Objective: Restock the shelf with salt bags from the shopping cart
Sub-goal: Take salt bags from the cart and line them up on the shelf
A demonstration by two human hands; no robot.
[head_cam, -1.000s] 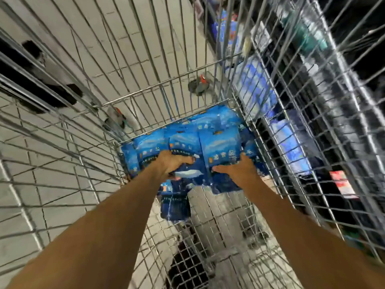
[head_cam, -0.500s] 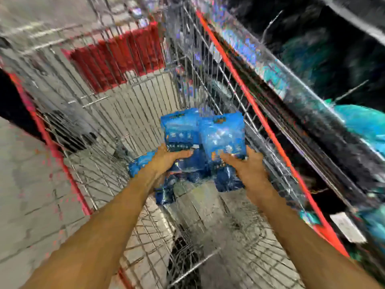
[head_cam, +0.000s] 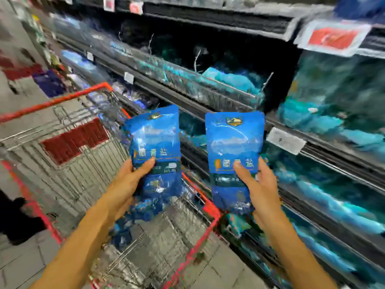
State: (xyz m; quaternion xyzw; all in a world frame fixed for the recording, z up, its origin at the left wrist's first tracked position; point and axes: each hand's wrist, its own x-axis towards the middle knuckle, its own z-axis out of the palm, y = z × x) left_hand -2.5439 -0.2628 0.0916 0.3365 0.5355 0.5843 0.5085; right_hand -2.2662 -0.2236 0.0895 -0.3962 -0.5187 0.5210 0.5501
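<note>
My left hand (head_cam: pixel 127 182) grips a blue salt bag (head_cam: pixel 155 142) upright above the wire shopping cart (head_cam: pixel 83 184). A second blue salt bag (head_cam: pixel 233 151) stands upright in my right hand (head_cam: pixel 260 184), over the cart's red right rim and in front of the shelf (head_cam: pixel 208 105). The two bags are apart, side by side. More blue salt bags (head_cam: pixel 125 230) lie blurred on the cart's floor below my left wrist.
Dark shelving runs along the right with teal and blue packs (head_cam: pixel 233 80) on several levels and white price tags (head_cam: pixel 285 140). A red-and-white label (head_cam: pixel 333 37) hangs at upper right. Tiled floor (head_cam: pixel 23 263) lies left of the cart. The picture is blurred.
Both hands lifted the salt bags out of the cart's bottom and raised them, then moved apart. The view swung from the cart's inside up toward the shelf on the right.
</note>
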